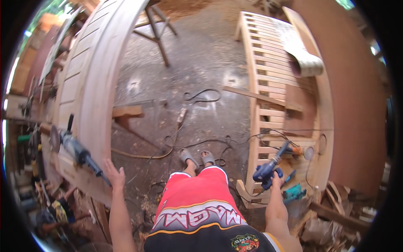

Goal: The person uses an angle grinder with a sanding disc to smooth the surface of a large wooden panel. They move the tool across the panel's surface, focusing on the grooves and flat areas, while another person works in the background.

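My right hand (277, 180) grips the handle of a blue power blower (264, 172), whose nozzle points up over the slatted wooden bench. My left hand (114, 174) is spread, its fingers at the edge of a long pale wooden panel (96, 94); whether it touches the wood I cannot tell. Beside that hand an angle grinder (77, 151) with a disc lies on the panel's near end. An orange grinder (297, 151) with a round disc rests on the slatted bench (270, 69), and a teal power tool (294, 192) sits near its closer end.
Cords (214, 140) and a looped black belt (204, 94) lie on the concrete floor around my feet. A wooden strip (252, 95) juts from the bench over the floor. A trestle (157, 37) stands ahead. At lower left is another person (56, 211); wood scraps (340, 217) lie at lower right.
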`<state>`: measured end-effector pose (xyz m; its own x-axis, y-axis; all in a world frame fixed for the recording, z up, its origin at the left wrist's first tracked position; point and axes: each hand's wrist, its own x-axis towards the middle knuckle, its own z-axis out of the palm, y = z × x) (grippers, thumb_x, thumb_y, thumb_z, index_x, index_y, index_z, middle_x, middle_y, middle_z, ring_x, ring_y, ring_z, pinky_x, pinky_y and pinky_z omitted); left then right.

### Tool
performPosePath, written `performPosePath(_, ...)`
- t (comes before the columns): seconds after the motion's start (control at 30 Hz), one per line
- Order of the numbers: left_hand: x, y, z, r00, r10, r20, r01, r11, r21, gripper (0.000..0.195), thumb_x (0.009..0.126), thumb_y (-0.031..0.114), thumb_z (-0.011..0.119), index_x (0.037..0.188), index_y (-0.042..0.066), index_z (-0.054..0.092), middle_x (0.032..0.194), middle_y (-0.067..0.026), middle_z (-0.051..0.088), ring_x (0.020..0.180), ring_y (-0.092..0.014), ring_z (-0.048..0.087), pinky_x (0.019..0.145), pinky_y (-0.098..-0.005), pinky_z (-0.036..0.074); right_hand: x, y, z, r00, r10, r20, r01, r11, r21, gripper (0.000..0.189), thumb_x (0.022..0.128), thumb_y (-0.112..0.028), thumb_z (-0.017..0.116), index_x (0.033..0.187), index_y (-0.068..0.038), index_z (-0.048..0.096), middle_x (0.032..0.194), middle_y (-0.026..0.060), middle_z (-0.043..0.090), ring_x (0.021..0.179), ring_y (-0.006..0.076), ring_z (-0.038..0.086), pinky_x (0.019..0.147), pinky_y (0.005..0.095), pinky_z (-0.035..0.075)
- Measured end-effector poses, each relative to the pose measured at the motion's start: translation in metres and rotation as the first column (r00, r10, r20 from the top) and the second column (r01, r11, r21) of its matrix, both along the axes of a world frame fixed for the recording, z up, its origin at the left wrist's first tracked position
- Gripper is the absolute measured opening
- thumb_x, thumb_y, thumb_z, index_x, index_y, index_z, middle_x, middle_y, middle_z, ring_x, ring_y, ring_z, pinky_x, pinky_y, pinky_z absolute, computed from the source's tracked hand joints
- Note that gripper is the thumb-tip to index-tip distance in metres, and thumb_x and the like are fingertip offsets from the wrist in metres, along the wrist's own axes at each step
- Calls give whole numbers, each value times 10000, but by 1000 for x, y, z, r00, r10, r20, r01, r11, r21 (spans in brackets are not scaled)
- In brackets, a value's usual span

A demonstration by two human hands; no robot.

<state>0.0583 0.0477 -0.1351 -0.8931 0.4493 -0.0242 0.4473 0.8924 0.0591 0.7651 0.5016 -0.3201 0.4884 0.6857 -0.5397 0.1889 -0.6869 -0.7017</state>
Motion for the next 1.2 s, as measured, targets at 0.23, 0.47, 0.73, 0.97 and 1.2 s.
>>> performPosePath(0.23, 77, 16, 51, 937, -22, 348, 251, 737, -628, 622, 889, 398, 747, 1389, 53, 610, 1407, -187, 638, 1305, -345, 601, 1147, -500, 371, 87, -35, -68, 998, -68, -2, 68, 996, -56, 616, 903, -125, 810, 1458, -85, 546, 1170, 102, 674, 885, 222, 671, 670, 351, 571)
performPosePath(0.47, 90, 63, 22, 864, -124, 489, 404, 749, -524, 396, 915, 409, 682, 1116, 77, 764, 1180, -158, 757, 1159, -329, 708, 992, -505, 511, 131, -30, -74, 962, -124, -242, 30, 933, -358, 298, 935, -266, 771, 1038, -4, 674, 994, 145, 677, 889, 307, 682, 801, 520, 614)
performPosePath(0.73, 125, 61, 12, 816, -22, 578, 274, 894, -353, 226, 903, 190, 655, 1053, 67, 770, 998, -215, 765, 1000, -401, 739, 899, -523, 580, 47, -6, -39, 1000, -15, 27, 21, 963, -270, 251, 1032, -176, 616, 1242, -41, 647, 1008, 116, 706, 807, 272, 701, 674, 442, 610)
performPosePath(0.97, 109, 59, 38, 864, -65, 499, -90, 956, 281, 238, 965, 265, 669, 1036, 65, 777, 916, -199, 766, 907, -411, 744, 817, -505, 584, -157, 41, -48, 851, 512, -121, -488, 854, 180, 125, 979, -139, 679, 1051, -38, 699, 774, 11, 608, 604, 107, 524, 508, 283, 434)
performPosePath(1.2, -22, 60, 95, 995, -35, 96, -40, 729, 683, 343, 1039, 339, 628, 919, 31, 714, 839, -257, 699, 798, -439, 723, 689, -508, 543, -452, -44, 72, 139, 909, -392, -926, 260, 273, 226, 998, -173, 686, 1148, -10, 734, 884, 44, 709, 751, 114, 657, 668, 262, 528)
